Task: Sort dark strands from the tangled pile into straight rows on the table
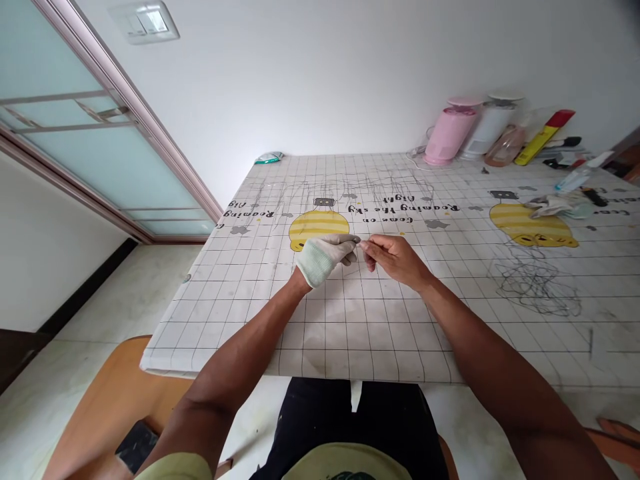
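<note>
My left hand [327,255], in a pale glove with a light green cuff, is closed in a pinch above the middle of the table. Bare and also pinching, my right hand [393,259] meets it fingertip to fingertip. Whatever is held between the fingertips is too small to make out. A loose tangle of thin dark wire [540,283] lies to the right of my right hand. Behind both hands, more thin wire strands [360,181] are spread in a row across the tablecloth.
A checked tablecloth [225,327] with yellow balloon prints covers the table. Along the back right stand a pink cylinder [450,133], a white cylinder [487,130] and a yellow can with a red cap [543,140]. Another pale glove [553,205] lies at right. A stool [100,413] stands front left.
</note>
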`<act>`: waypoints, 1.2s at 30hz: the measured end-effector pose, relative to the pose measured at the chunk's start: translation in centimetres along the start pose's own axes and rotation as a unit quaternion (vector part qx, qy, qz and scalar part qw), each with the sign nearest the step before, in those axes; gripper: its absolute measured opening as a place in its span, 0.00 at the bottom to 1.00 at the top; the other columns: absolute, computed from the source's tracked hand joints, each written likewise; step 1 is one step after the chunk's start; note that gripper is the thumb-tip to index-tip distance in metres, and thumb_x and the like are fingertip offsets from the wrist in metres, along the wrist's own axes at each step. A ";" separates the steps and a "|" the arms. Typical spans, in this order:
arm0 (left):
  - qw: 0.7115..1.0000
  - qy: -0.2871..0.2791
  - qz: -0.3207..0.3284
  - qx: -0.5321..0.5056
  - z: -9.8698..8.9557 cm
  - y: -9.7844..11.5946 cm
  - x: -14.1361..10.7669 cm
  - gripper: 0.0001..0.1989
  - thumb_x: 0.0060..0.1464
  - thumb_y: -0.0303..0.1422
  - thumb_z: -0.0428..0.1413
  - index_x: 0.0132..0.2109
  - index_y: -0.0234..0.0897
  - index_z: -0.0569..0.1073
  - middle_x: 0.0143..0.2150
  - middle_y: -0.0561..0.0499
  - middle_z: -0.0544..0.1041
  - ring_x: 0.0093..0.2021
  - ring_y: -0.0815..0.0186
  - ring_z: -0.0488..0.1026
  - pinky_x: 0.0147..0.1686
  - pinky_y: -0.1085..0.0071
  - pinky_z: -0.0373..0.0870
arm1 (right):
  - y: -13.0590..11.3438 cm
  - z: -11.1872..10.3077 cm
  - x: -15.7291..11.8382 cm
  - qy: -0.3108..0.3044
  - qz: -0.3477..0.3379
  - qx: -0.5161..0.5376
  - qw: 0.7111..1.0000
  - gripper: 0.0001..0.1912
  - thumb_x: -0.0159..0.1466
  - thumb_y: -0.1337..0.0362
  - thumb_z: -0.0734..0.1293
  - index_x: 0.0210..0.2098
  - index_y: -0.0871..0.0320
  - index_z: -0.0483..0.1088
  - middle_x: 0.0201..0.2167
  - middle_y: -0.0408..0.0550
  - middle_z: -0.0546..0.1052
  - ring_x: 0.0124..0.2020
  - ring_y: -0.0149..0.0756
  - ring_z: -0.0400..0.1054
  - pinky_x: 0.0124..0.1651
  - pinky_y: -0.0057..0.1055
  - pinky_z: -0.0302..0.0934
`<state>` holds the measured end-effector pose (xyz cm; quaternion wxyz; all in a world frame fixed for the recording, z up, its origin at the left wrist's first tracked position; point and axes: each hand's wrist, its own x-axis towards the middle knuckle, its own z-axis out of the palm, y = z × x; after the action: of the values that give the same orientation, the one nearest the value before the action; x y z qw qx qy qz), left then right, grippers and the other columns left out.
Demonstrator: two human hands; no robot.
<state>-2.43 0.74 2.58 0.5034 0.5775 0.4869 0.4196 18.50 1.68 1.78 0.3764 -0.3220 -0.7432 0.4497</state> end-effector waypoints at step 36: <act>0.996 -0.018 -0.051 0.070 -3.5 1.0 0.0 0.06 0.62 0.31 0.63 0.38 0.34 0.84 0.28 0.49 0.82 0.28 0.70 0.76 0.31 0.73 0.75 | 0.5 -0.4 -1.5 -0.097 -0.039 -0.241 0.965 0.21 0.79 0.48 0.61 0.35 0.52 0.74 0.24 0.44 0.70 0.25 0.36 0.61 0.28 0.35 0.55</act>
<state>-5.75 1.31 4.09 0.4907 0.5936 0.5346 0.3478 19.64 0.79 1.04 0.2314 -0.3291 -0.8743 0.2717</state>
